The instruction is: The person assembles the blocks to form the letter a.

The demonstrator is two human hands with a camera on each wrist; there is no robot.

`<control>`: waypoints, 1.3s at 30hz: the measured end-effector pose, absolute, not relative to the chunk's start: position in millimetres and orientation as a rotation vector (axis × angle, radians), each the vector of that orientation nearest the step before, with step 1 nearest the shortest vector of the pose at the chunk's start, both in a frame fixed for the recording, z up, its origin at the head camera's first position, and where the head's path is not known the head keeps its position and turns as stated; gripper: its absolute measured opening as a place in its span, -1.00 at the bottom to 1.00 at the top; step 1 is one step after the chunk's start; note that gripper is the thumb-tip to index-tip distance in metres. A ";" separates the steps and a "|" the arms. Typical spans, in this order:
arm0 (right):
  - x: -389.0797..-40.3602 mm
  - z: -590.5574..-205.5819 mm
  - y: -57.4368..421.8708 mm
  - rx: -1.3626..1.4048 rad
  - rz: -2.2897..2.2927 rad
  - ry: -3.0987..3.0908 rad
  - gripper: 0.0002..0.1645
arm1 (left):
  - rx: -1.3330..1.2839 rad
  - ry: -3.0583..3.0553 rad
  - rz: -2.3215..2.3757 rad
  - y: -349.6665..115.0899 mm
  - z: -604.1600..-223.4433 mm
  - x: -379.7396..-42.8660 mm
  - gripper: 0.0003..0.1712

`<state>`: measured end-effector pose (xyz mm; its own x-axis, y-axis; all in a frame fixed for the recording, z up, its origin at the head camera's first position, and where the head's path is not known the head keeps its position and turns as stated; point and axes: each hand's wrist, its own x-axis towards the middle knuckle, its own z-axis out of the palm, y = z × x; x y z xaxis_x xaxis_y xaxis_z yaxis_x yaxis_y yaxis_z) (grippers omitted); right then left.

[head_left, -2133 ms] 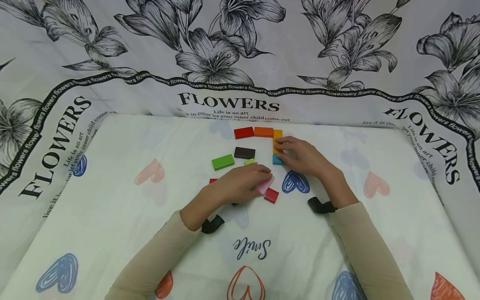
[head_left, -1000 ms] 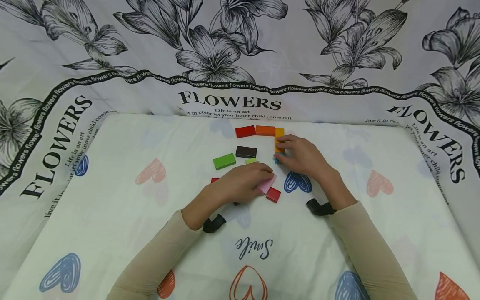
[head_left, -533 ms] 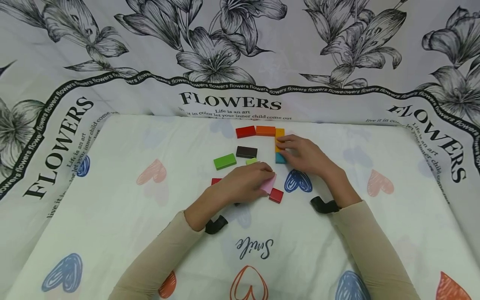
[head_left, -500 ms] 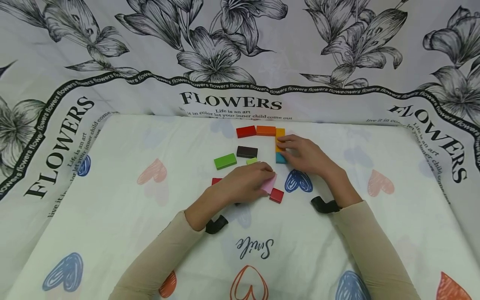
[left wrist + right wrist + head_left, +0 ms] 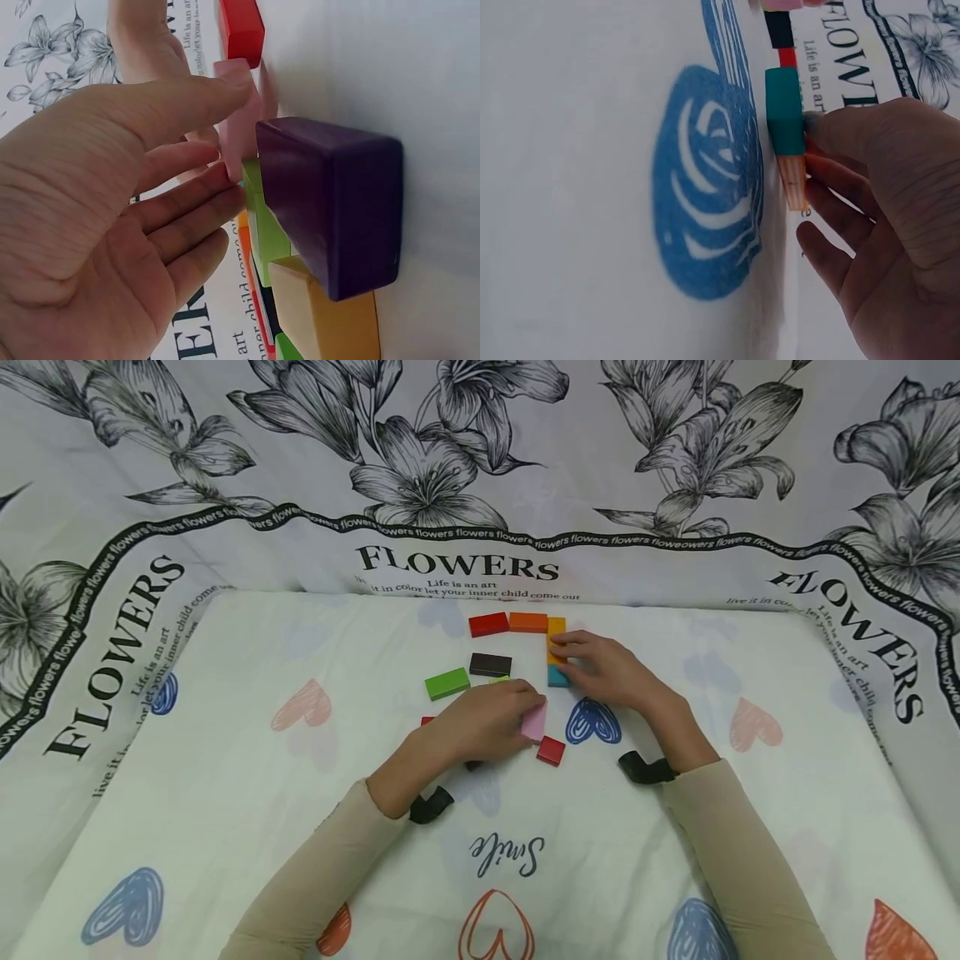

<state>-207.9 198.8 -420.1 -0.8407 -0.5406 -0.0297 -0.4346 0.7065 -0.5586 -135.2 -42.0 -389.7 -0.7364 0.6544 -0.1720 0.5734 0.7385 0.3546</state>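
My left hand (image 5: pixel 487 722) pinches a pink block (image 5: pixel 534 723) between thumb and fingertips. A small red block (image 5: pixel 551 751) lies just beside its near end. My right hand (image 5: pixel 607 668) has its fingertips on a yellow block (image 5: pixel 556 627) and its thumb at the edge of a teal block (image 5: pixel 558 676). Those two blocks stand end to end in a line running toward me. In the right wrist view the thumb meets the top of the teal block, and the other fingers are loosely bent. From the yellow block's far end, an orange block (image 5: pixel 528 623) and a red block (image 5: pixel 489 625) run leftward.
A black block (image 5: pixel 491 665), a green block (image 5: pixel 447 684) and a partly covered light green block (image 5: pixel 500 679) lie beyond my left hand. The left wrist view shows a purple block (image 5: pixel 330 210) and a tan block (image 5: pixel 337 322) near the palm. A printed white cloth (image 5: pixel 660 852) covers the table.
The pink block has turned slightly in my left hand, more upright in the head view, and the small red block has shifted a little rightward. My right hand stays at the yellow and teal blocks.
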 end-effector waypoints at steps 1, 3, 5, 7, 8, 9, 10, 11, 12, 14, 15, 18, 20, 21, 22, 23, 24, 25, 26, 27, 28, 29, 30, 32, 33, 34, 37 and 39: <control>-207.8 -419.6 199.7 -0.782 -0.810 2.724 -0.46 | 0.961 2.659 0.408 -41.1 -389.8 -136.7 -0.30; -207.4 -418.8 201.8 -0.776 -0.806 2.726 -0.46 | 0.970 2.667 0.411 -39.2 -390.5 -139.7 -0.29; -207.1 -418.5 202.9 -0.774 -0.820 2.725 -0.46 | 0.979 2.675 0.415 -37.4 -391.5 -142.3 -0.28; -207.8 -419.6 203.1 -0.785 -0.833 2.714 -0.47 | 0.979 2.681 0.425 -36.5 -392.5 -144.0 -0.29; -208.2 -420.5 202.7 -0.791 -0.837 2.708 -0.47 | 0.976 2.683 0.428 -36.3 -392.7 -144.5 -0.29; -208.6 -421.5 201.9 -0.795 -0.845 2.699 -0.47 | 0.974 2.683 0.433 -36.2 -392.7 -144.8 -0.28; -209.1 -422.6 201.1 -0.802 -0.846 2.692 -0.48 | 0.976 2.683 0.432 -35.8 -393.0 -145.2 -0.28; -210.0 -423.7 199.9 -0.814 -0.850 2.685 -0.48 | 0.976 2.685 0.426 -35.4 -392.9 -145.5 -0.27; -211.0 -424.8 198.6 -0.827 -0.853 2.679 -0.48 | 0.976 2.688 0.421 -34.9 -392.4 -145.7 -0.26; -212.8 -425.9 195.9 -0.855 -0.862 2.672 -0.48 | 0.978 2.698 0.407 -33.3 -390.6 -146.4 -0.26; -213.7 -426.2 194.9 -0.868 -0.867 2.671 -0.48 | 0.981 2.703 0.405 -32.2 -389.6 -146.8 -0.26; -215.3 -426.3 195.0 -0.881 -0.875 2.673 -0.48 | 0.987 2.706 0.441 -27.0 -387.0 -148.5 -0.29; -214.4 -425.9 197.3 -0.860 -0.878 2.678 -0.48 | 0.997 2.692 0.477 -22.7 -387.1 -149.3 -0.31; -214.0 -425.8 198.8 -0.850 -0.875 2.682 -0.48 | 1.003 2.684 0.481 -20.6 -387.7 -149.6 -0.32; -213.3 -425.5 200.4 -0.840 -0.871 2.685 -0.48 | 1.008 2.677 0.483 -18.5 -388.3 -149.7 -0.33; -212.9 -425.5 202.1 -0.836 -0.860 2.691 -0.48 | 1.014 2.673 0.473 -16.6 -389.1 -149.7 -0.35; -212.6 -425.4 203.7 -0.835 -0.854 2.694 -0.48 | 1.021 2.674 0.457 -14.9 -390.0 -149.6 -0.37; -212.5 -425.3 203.4 -0.838 -0.848 2.695 -0.48 | 1.027 2.676 0.441 -14.7 -390.5 -149.2 -0.39; -212.4 -425.0 203.1 -0.844 -0.841 2.698 -0.47 | 1.033 2.679 0.419 -14.5 -390.9 -149.0 -0.41; -212.5 -424.8 203.2 -0.850 -0.834 2.702 -0.47 | 1.041 2.684 0.400 -14.4 -391.2 -148.7 -0.43; -212.7 -424.5 203.2 -0.855 -0.831 2.705 -0.47 | 1.046 2.689 0.389 -14.2 -391.3 -148.4 -0.44; -212.5 -423.7 203.3 -0.858 -0.832 2.706 -0.47 | 1.052 2.696 0.377 -14.0 -391.3 -148.3 -0.46; -212.3 -422.6 203.3 -0.858 -0.836 2.706 -0.47 | 1.058 2.702 0.366 -13.6 -391.2 -148.1 -0.45; -212.1 -421.0 203.6 -0.854 -0.840 2.708 -0.47 | 1.070 2.714 0.349 -12.4 -391.9 -148.1 -0.46; -212.1 -420.7 203.9 -0.850 -0.840 2.708 -0.47 | 1.077 2.717 0.342 -11.5 -392.3 -147.9 -0.46; -211.9 -420.2 203.9 -0.845 -0.840 2.707 -0.47 | 1.084 2.721 0.332 -10.7 -393.1 -147.7 -0.47; -212.0 -420.8 203.8 -0.836 -0.832 2.702 -0.47 | 1.103 2.727 0.305 -8.5 -395.4 -147.1 -0.50; -212.1 -422.2 203.5 -0.830 -0.827 2.698 -0.47 | 1.114 2.731 0.284 -7.7 -397.1 -146.4 -0.53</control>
